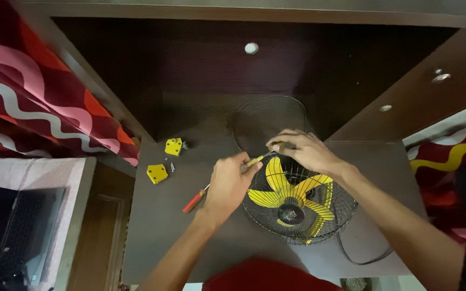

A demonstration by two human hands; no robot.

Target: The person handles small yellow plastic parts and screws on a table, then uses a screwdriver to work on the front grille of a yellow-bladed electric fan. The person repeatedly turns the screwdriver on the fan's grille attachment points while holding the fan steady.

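Left hand [227,183] fingers closed around yellow-handled screwdriver [254,160], shaft running right toward fan [292,199] guard rim on tabletop [157,237]. Right hand [303,151] fingers pinch at tip, nearer rim. Red-handled screwdriver [194,202] lies left.

The person's left hand [227,180] is bare, with no glove and no ring that can be seen; the right hand [304,151] is bare too; both arms are bare from wrist to elbow, with no sleeve, no watch and no band showing; the fingers are slim and the nails look short; low down, between the two arms, a bit of red cloth [260,276] shows, worn on the body or lap.
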